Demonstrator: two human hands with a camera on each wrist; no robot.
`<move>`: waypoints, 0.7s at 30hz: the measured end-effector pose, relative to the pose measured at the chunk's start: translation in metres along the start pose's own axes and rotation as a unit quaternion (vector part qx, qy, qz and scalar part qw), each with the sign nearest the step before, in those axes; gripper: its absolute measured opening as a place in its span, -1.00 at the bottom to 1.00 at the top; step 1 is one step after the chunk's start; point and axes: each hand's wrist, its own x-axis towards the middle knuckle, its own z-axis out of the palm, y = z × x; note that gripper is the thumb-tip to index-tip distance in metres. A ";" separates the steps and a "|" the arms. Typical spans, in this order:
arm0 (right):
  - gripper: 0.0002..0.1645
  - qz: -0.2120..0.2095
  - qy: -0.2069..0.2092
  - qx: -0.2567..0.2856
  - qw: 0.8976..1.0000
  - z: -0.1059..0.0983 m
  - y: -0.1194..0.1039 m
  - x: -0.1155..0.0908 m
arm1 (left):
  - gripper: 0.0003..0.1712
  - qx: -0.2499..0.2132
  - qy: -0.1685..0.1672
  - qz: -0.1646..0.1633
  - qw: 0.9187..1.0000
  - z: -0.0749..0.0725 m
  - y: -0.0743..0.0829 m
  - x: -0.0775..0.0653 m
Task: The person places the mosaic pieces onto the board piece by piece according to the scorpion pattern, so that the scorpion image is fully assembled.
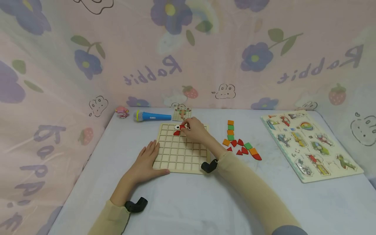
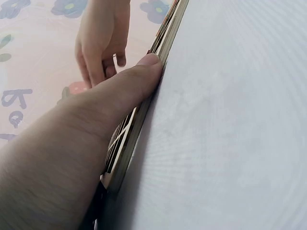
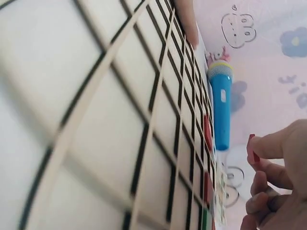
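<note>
A wooden grid board (image 1: 176, 156) lies flat on the table. At its left edge rests my left hand (image 1: 144, 164), fingers spread straight and thumb along the near edge; in the left wrist view the thumb (image 2: 139, 76) touches the rim. My right hand (image 1: 195, 130) is over the far part of the board. Between thumb and finger it pinches a small red piece (image 3: 253, 149), held off the grid. A white eye piece (image 1: 177, 127) and a red quarter-round piece (image 1: 176, 133) sit in far cells. The right hand hides some cells beside them.
Loose orange, green and red pieces (image 1: 230, 127) lie right of the board. A small pattern card (image 1: 178, 116), a blue toy microphone (image 1: 155, 116) and a pink figurine (image 1: 121, 111) stand along the back. A vehicle puzzle board (image 1: 293, 143) lies far right.
</note>
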 end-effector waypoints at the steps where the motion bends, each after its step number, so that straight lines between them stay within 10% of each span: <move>1: -0.65 0.004 -0.004 0.001 1.000 0.004 -0.003 0.004 | 0.51 0.001 0.000 0.001 1.000 0.000 0.000 0.000; 21: -0.69 0.027 0.031 -0.037 0.998 0.059 -0.011 0.051 | 0.49 0.002 0.008 0.008 1.000 0.001 -0.001 -0.001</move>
